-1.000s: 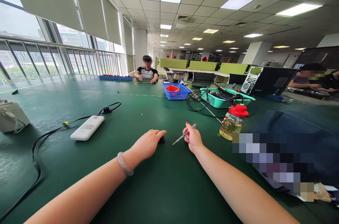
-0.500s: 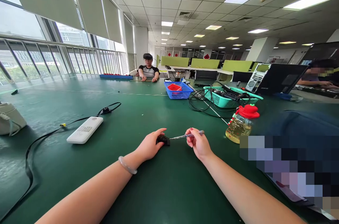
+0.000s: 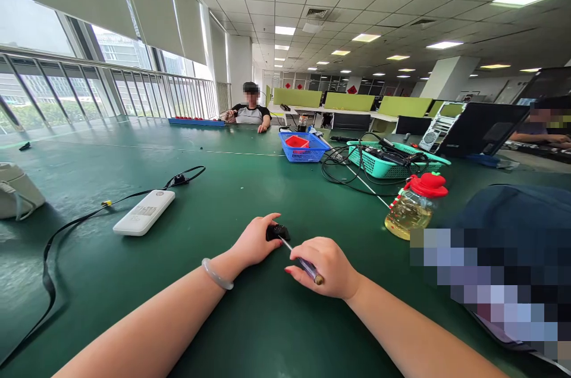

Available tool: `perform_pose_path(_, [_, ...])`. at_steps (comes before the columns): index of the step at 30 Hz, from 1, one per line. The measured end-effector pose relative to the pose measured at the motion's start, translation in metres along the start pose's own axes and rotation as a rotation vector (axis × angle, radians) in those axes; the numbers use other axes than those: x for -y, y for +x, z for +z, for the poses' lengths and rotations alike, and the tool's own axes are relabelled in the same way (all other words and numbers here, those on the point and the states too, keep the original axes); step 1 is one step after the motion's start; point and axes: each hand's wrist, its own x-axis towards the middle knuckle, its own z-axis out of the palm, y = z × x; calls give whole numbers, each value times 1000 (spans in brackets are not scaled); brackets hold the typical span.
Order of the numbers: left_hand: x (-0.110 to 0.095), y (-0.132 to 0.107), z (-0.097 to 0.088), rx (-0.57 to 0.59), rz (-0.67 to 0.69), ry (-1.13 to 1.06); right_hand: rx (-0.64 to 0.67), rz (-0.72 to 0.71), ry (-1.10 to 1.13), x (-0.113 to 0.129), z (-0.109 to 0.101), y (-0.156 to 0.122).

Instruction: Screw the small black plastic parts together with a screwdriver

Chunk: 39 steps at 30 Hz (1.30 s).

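Observation:
My left hand (image 3: pixel 256 240) grips a small black object (image 3: pixel 279 232) on the green table, fingers on its far side and thumb on its near side. What kind of object it is I cannot make out. My right hand (image 3: pixel 325 265) is closed around the handle of a slim screwdriver (image 3: pixel 308 268). The thin metal shaft points up and left, and its tip meets the black object near my left thumb. The handle end sticks out toward me from under my right fingers.
A white power bank (image 3: pixel 145 212) lies left beside a black strap (image 3: pixel 80 220). On the right stand a red-lidded jar (image 3: pixel 413 211), a teal basket (image 3: pixel 379 165) of cables and a blue basket (image 3: pixel 303 150). Dark fabric (image 3: pixel 513 208) lies close by my right arm. A person (image 3: pixel 250 110) sits opposite.
My right hand has turned over and come nearer me, swinging the screwdriver from nearly level to a slant with its handle toward me. My left hand keeps its hold on the black object.

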Motion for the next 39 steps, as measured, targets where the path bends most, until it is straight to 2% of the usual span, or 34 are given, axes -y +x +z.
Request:
perform_pose_path(5, [1,1,1,-36,28,29,28,-21,-102,-1,-3,0])
perform_pose_path(16, [2,3,1,-7,25,64,78,-86,-232,2,0,2])
perform_pose_path(26, [2,3,0,-8,42,69,244,-81,-312,5,4,0])
perform_pose_path(39, [2,3,1,-3,36,69,85,-59,-289,4,1,2])
